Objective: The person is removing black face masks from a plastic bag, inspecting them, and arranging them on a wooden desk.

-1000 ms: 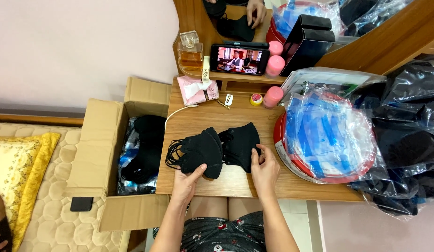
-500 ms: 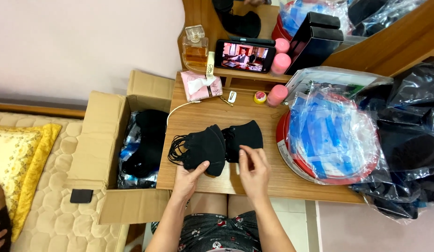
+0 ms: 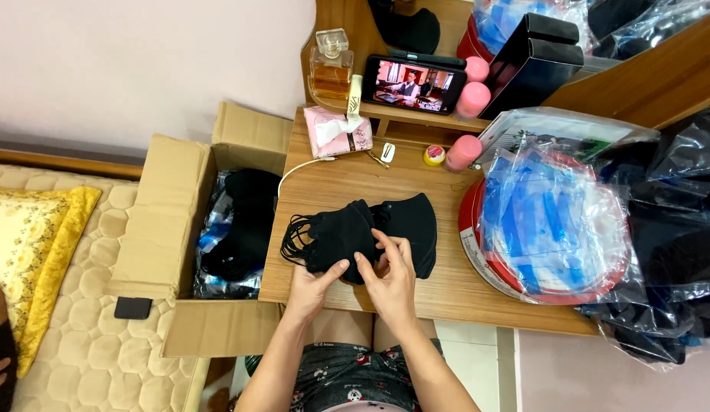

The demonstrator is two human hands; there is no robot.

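A stack of black face masks (image 3: 332,233) with dangling ear loops lies on the small wooden table (image 3: 385,179). A second pile of black masks (image 3: 412,221) sits just to its right. My left hand (image 3: 313,282) holds the lower edge of the left stack. Beside it, my right hand (image 3: 389,271) pinches a mask at the seam between the two piles, fingers curled over the black fabric.
An open cardboard box (image 3: 179,229) with black goods in plastic stands left of the table. A red round tray (image 3: 477,252) under clear plastic bags lies to the right. A phone (image 3: 412,82), perfume bottle (image 3: 330,65), pink tissue pack (image 3: 336,137) and pink containers (image 3: 463,151) sit at the back.
My right hand has moved left from the right pile's edge to the middle, now meeting the left hand on the masks. The view has shifted closer and slightly down.
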